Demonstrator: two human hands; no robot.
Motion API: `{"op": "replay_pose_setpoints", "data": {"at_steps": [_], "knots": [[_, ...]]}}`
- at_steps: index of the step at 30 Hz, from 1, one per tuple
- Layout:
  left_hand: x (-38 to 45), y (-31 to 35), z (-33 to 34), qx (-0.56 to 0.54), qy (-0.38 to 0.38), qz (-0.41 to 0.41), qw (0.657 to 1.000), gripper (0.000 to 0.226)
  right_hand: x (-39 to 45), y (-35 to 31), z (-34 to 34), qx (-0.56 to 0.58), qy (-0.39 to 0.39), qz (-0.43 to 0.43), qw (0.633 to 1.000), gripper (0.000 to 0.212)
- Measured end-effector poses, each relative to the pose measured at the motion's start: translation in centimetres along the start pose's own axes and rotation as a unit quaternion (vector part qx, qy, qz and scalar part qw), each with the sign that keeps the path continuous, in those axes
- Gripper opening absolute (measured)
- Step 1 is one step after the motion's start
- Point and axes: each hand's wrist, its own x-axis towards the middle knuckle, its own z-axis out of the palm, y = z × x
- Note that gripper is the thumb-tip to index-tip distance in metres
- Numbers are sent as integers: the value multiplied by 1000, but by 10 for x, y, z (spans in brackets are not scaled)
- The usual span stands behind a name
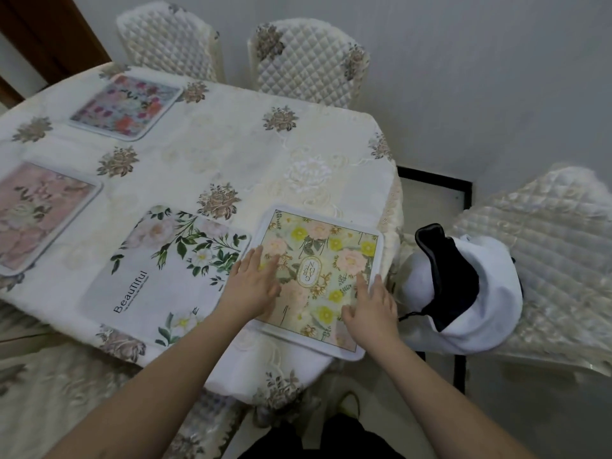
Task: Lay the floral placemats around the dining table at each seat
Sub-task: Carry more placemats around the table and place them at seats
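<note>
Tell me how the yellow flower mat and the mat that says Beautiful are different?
The yellow mat has a white border and flowers all over; the Beautiful mat is mostly white with leafy flowers at the edges. Both hands, left hand and right hand, rest on the yellow mat; nothing touches the other. Both lie flat.

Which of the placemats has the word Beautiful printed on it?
The white placemat with green leaves, just left of the yellow-flowered placemat under both hands.
</note>
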Motion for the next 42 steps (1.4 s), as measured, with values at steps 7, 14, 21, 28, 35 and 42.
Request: {"op": "replay_pose_setpoints", "data": {"at_steps": [7,14,21,28,35,42], "knots": [[9,-15,18,-89,-48,-82,991,65,3,-10,15,88,-15,87,992,80],[14,-11,16,-197,9,-109,974,62,4,-8,10,197,68,84,974,71],[17,-17,4,-362,91,-146,916,60,-3,-9,6,345,143,77,925,63],[16,-32,-22,-464,48,-194,863,60,-14,-9,-9,463,128,63,875,68],[-1,-47,-41,-563,30,-176,807,35,-34,-27,-24,500,130,23,856,57],[-34,-66,-58,-598,-12,-149,788,29,-67,-44,-24,537,125,-21,834,59]]}}
